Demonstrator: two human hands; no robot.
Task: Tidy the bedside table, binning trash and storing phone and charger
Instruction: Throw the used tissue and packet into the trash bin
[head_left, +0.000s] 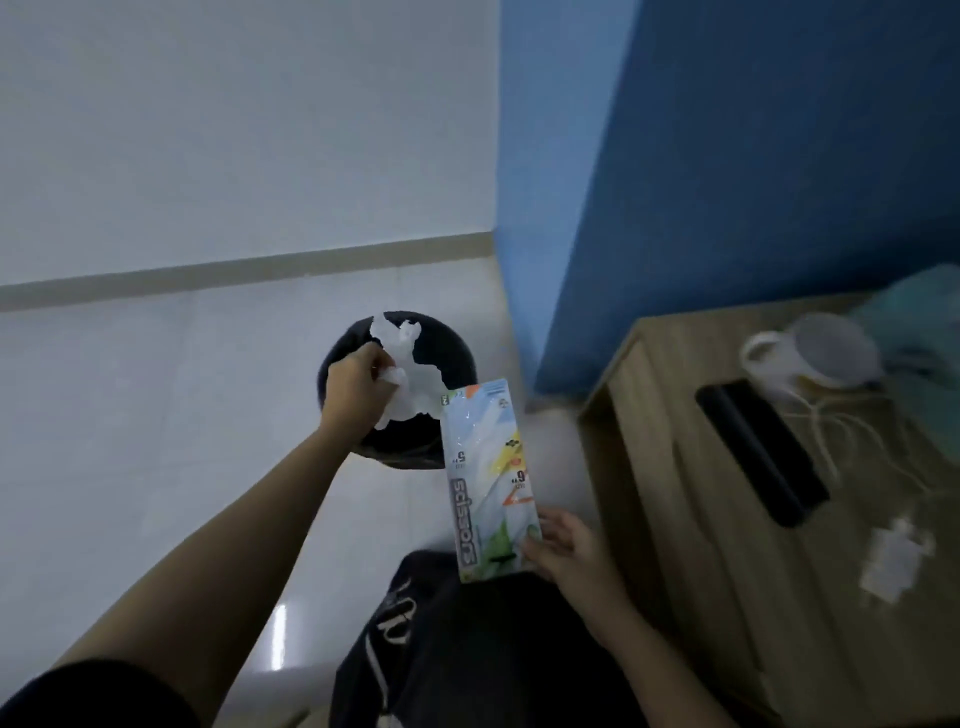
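Floor bin (449, 343) under tissue (415, 387) in left hand (353, 389)

dim, soft-focus view (wide-angle bending), glare streak on floor (279, 636).

Crumpled white tissue (402, 374) hanging over the round black bin (449, 351), scissors packet (488, 478) being held upright beside it, black phone (761, 452) lying flat in the middle of the bedside table (675, 545), white charger (891, 558) lying nearer its near edge
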